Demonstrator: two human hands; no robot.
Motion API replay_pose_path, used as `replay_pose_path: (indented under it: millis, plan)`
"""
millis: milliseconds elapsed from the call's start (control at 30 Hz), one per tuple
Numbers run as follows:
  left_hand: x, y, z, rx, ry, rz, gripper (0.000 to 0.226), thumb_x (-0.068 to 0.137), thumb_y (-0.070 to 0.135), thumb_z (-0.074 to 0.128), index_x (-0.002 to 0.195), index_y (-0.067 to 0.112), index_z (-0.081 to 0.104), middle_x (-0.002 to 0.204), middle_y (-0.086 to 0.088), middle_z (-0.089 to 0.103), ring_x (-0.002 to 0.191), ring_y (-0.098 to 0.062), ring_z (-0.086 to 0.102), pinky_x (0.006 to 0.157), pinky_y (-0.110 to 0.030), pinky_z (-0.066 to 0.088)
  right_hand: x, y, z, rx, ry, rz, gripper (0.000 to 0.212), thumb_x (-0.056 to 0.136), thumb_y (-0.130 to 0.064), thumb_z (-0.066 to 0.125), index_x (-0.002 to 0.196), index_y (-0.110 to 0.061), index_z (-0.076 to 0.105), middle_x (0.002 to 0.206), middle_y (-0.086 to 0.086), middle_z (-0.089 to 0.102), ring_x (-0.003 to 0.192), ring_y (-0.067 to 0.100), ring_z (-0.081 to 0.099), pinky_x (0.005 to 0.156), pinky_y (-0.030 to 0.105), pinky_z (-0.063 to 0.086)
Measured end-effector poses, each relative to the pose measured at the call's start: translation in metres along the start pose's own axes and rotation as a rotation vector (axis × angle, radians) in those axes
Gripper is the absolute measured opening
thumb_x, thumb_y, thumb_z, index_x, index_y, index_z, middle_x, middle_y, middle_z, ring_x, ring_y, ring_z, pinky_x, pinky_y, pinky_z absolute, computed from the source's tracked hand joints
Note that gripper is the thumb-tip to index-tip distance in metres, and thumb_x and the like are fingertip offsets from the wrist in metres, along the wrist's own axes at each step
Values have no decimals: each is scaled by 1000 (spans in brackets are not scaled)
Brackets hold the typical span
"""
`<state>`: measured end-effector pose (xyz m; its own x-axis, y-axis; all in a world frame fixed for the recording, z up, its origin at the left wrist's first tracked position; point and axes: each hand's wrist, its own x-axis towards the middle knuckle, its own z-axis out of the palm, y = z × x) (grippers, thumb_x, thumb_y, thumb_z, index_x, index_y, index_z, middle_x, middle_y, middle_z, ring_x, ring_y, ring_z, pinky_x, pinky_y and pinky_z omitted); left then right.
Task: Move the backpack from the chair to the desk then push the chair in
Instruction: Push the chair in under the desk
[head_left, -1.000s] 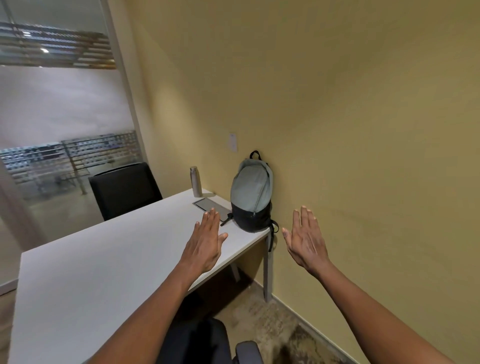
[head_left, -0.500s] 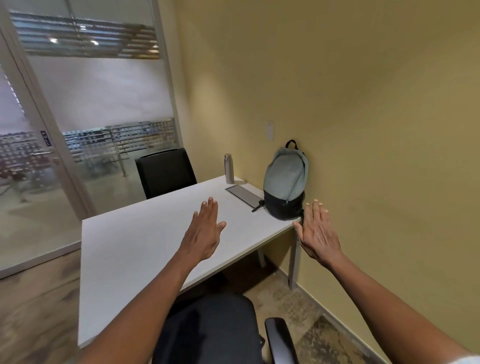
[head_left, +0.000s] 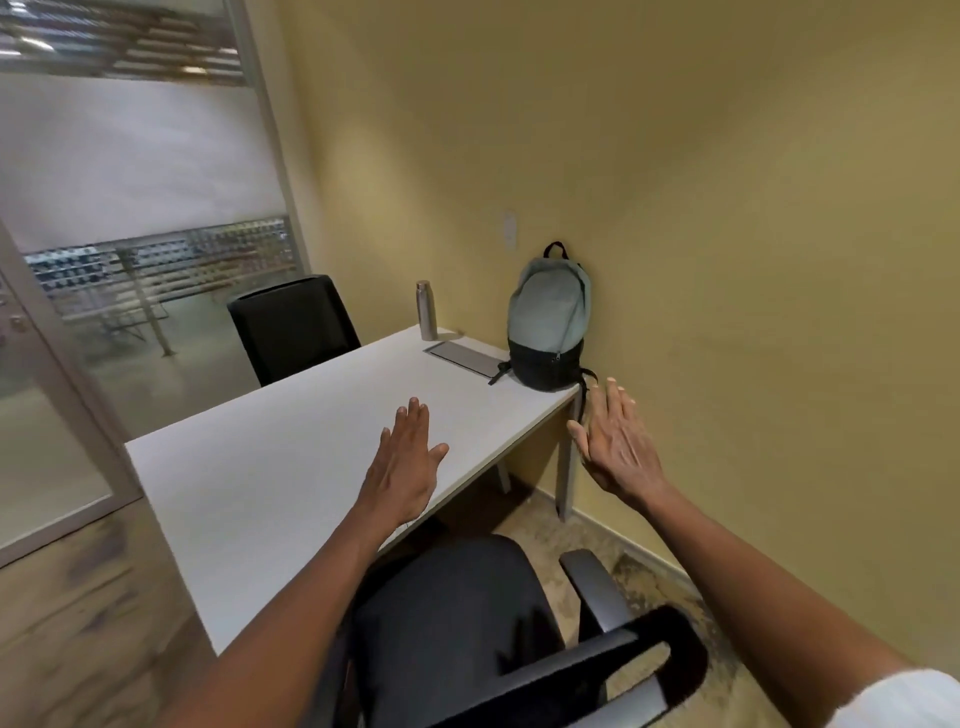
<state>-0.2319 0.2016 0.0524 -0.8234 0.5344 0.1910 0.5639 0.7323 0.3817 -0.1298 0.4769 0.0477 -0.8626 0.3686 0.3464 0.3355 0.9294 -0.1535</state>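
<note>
Grey-green backpack (head_left: 549, 317) stands on the desk (head_left: 291, 467); your left hand (head_left: 402, 467) and right hand (head_left: 618, 447) hover flat, fingers spread, above the chair (head_left: 457, 623).

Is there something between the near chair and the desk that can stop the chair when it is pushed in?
Nothing visible does. The floor between the chair and the desk looks bare; the backpack already stands on the desk.
</note>
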Motion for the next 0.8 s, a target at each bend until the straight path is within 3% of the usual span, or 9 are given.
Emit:
replay_pose_path:
  millis: [300,500,800]
  plan:
    - [-82,-33,-6,-52,-130,82,65,107,38,26,158,14,-5,167,-3,-12,154,-18,-10,125,-39,-4,-113,-73,-10,-1,-77,29,68,103,-47,22,153,-2,15,162,23,8,150,32,12,123,43,12]
    - [-123,-37,-2,-52,-142,119,66,106,40,27,158,13,-3,167,-5,-9,154,-20,-8,124,-39,-3,-150,-80,-22,-13,-128,-17,67,103,-48,24,152,-3,17,161,23,12,149,31,15,121,37,10]
    - [-181,-24,1,-32,-148,133,70,104,47,28,158,12,0,168,-8,-4,155,-22,-3,123,-39,-1,-200,-77,-29,16,-196,-55,62,102,-50,25,143,-4,33,157,26,23,145,34,27,118,43,24]
